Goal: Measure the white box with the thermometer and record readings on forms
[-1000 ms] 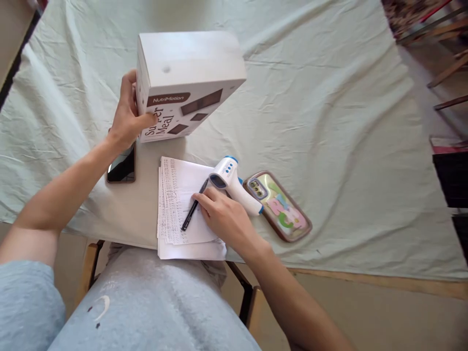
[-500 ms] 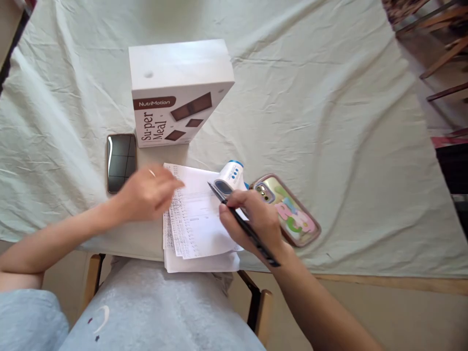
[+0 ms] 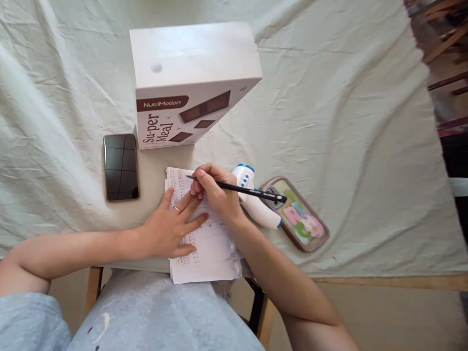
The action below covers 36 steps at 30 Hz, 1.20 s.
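Observation:
Sheets of paper with rows of small handwriting along their left side lie at the table's near edge. My left hand rests flat on them, fingers spread, a ring on one finger. In my right hand is a black pencil or pen, its tip over the upper part of the top sheet. Whether the tip touches the paper I cannot tell. Just right of this hand lies a white and blue handheld device like an infrared thermometer, partly hidden by the hand and the pencil.
A tall white box labelled NutriMotion Su-per Meal stands beyond the papers. To its left lies a dark-screened phone. A phone in a colourful case lies on the right. A pale, wrinkled cloth covers the table.
My left hand has come down onto the papers and spread its fingers. My right hand has moved left and up over the sheet with the pencil, uncovering more of the white device.

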Available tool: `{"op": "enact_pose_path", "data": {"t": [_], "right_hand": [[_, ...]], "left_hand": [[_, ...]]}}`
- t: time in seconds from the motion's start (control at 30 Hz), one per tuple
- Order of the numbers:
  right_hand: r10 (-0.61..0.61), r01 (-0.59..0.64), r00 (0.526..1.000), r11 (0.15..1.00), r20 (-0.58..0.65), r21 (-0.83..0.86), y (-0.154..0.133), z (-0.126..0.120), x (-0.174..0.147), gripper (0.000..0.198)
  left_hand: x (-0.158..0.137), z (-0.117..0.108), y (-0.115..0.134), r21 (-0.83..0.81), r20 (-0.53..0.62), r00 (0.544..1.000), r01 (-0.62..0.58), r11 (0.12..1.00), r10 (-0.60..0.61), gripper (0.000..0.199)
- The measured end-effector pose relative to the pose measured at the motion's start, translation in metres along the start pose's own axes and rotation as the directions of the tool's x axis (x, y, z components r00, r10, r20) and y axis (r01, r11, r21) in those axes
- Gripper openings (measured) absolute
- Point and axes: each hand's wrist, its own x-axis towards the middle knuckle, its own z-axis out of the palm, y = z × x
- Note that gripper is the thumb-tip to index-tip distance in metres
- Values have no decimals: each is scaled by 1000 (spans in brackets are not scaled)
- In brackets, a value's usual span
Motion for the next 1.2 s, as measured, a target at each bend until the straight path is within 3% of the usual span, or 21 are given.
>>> {"op": "enact_pose_path", "data": {"t": [0.2, 0.27, 0.43, 0.7, 1.2], "right_hand": [[-84, 72, 990, 992, -116, -108, 6, -11, 18, 27], [-75, 62, 992, 990, -105, -123, 6, -9, 22, 26], [-146, 89, 974, 950, -175, -299, 7, -6, 23, 30], [-188, 142, 979, 903, -76, -406, 5, -7, 25, 31], [-265, 210, 962, 868, -61, -450, 2, -3, 24, 32]], "left_hand": [[6, -5, -12, -3, -17, 1000, 17, 1000, -17, 74], [9, -4, -17, 23, -60, 998, 1, 1000, 0, 74], [13, 1, -23, 124, -221, 972, 104, 987, -75, 63], [15, 2, -26, 144, -288, 954, 128, 981, -82, 60], [18, 3, -24, 129, -310, 945, 147, 981, -101, 57]]}}
